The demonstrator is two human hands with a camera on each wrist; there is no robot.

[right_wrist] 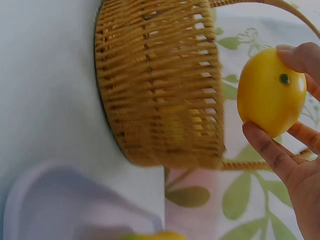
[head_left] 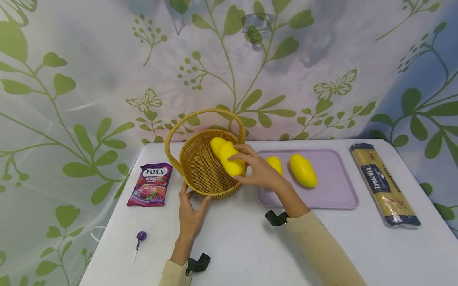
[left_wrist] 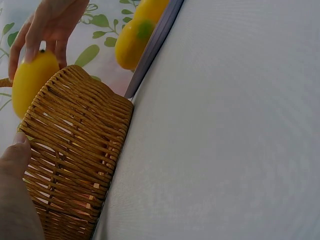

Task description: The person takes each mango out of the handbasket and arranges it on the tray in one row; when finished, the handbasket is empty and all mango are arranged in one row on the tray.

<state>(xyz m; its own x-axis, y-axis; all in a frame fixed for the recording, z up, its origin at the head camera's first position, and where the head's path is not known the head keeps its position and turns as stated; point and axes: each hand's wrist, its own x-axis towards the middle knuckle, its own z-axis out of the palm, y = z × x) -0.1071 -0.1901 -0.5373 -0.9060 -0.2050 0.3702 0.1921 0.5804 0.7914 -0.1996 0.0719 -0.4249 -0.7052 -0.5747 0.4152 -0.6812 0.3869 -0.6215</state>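
Note:
A yellow mango (head_left: 229, 161) is gripped between the thumb and fingers of my right hand (head_left: 255, 167), above the right side of a round wicker basket (head_left: 200, 167). In the right wrist view that mango (right_wrist: 270, 95) shows its dark stem end, held past the basket's rim. Partly behind it in the head view, another mango (head_left: 216, 143) lies inside the basket. My left hand (head_left: 191, 216) rests spread against the basket's near side, its thumb (left_wrist: 19, 142) at the rim in the left wrist view.
Right of the basket, a pale purple tray (head_left: 332, 174) bears a mango (head_left: 303, 171) and another mango (head_left: 274, 163) partly behind my right hand. A spaghetti pack (head_left: 384, 184) lies far right. At left are a Fox's candy bag (head_left: 152, 184) and a lollipop (head_left: 141, 236).

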